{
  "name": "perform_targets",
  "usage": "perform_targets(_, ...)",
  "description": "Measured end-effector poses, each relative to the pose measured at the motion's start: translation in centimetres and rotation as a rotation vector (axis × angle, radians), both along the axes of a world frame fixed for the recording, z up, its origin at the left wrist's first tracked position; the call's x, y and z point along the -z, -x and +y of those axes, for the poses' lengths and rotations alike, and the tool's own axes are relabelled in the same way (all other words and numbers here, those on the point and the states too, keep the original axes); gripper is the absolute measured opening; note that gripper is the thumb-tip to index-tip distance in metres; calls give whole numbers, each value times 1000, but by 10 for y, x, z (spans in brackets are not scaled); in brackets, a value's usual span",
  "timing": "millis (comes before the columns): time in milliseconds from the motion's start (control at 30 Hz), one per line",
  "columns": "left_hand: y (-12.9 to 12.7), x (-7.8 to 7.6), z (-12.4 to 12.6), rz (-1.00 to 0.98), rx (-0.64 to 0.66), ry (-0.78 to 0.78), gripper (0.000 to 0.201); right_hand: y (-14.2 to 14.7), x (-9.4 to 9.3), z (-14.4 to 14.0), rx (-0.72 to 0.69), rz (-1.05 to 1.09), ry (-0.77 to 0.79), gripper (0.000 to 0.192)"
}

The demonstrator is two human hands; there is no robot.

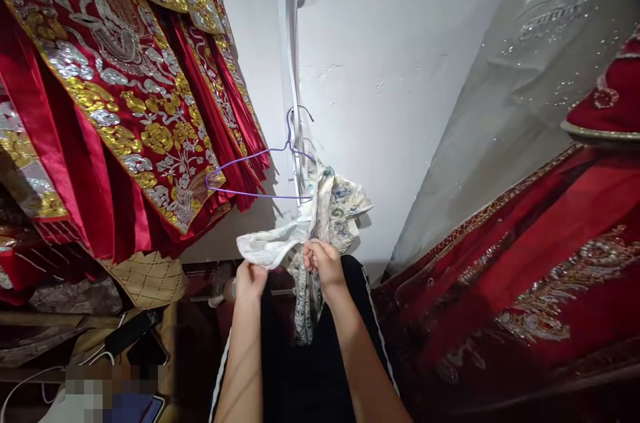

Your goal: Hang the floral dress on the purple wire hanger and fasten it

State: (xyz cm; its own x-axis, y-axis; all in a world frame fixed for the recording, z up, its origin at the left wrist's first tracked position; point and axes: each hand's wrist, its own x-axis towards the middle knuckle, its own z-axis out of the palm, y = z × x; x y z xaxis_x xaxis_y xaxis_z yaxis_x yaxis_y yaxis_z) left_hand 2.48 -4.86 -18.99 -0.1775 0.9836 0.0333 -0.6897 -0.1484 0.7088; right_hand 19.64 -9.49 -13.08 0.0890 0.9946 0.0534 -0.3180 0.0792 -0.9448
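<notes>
A pale patterned garment [345, 200] hangs partly from a thin purple wire hanger [255, 196] in front of the wall. The hanger's left arm is bare, and the cloth gathers on its right side. My left hand [250, 280] pinches the edge of a white part of the garment, stretched out to the left. My right hand [324, 263] is closed on the garment near its middle, with bunched folds dangling below. Its fingertips partly hide the cloth they grip.
Red embroidered costumes [155, 123] hang at the left. A sheer sparkling white fabric [480, 136] and a red beaded garment [565, 263] hang at the right. Lower left, a black power bank [134, 330] and cables lie by a wooden frame [173, 343]. The white wall [380, 63] stands ahead.
</notes>
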Motion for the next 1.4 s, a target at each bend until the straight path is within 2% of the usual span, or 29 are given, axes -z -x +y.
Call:
perform_targets(67,-4,-10,-4,-67,-15,35,10,-10,7,-2,-26,-32,40,29)
perform_targets(200,-14,-59,-26,-175,-4,-66,15,-27,13,-5,-172,-204,140,39)
perform_targets(267,-30,-80,-43,-121,19,-128,21,-27,10,-7,-154,-226,84,43)
perform_targets(333,-50,-93,-59,29,50,-170,24,-22,4,-13,-156,-170,-16,47)
perform_targets(433,-69,-101,-73,406,39,-271,23,-13,-11,-27,-312,-27,-93,61)
perform_targets(533,-67,-106,-70,735,-96,-385,20,-10,-24,-35,-444,22,-155,63)
perform_targets(600,-56,-108,-60,796,-157,-410,21,-12,-30,-32,-523,-58,-195,58)
perform_targets(667,-42,-105,-50,773,-118,-410,21,-17,-39,-20,-568,-219,-229,48)
perform_targets(700,-35,-101,-46,762,-56,-405,21,-20,-44,-12,-549,-306,-257,39)
perform_targets(767,-22,-91,-42,800,123,-387,22,-26,-59,9,-389,-438,-367,16)
perform_targets(800,-16,-85,-42,861,219,-382,24,-30,-67,21,-257,-468,-445,11)
perform_targets(867,-6,-72,-43,1055,351,-394,24,-34,-83,48,37,-460,-594,14)
perform_targets(933,5,-64,-44,1250,347,-410,19,-37,-90,76,216,-418,-649,23)
perform_targets(967,11,-61,-44,1333,308,-398,18,-37,-89,89,234,-408,-630,24)
perform_targets(1033,24,-61,-42,1481,225,-328,18,-39,-81,112,162,-440,-524,22)
perform_targets(1133,48,-71,-36,1723,287,-186,25,-51,-60,131,58,-532,-394,22)
perform_targets(1200,64,-83,-32,1893,368,-103,35,-66,-52,131,46,-611,-414,20)
perform_targets(1267,78,-99,-26,2028,360,-83,41,-84,-51,125,54,-707,-458,20)
perform_targets(1300,83,-109,-22,2066,310,-123,41,-92,-54,120,62,-750,-469,21)
perform_targets(1400,86,-142,-5,2018,144,-446,34,-106,-65,107,71,-804,-471,20)
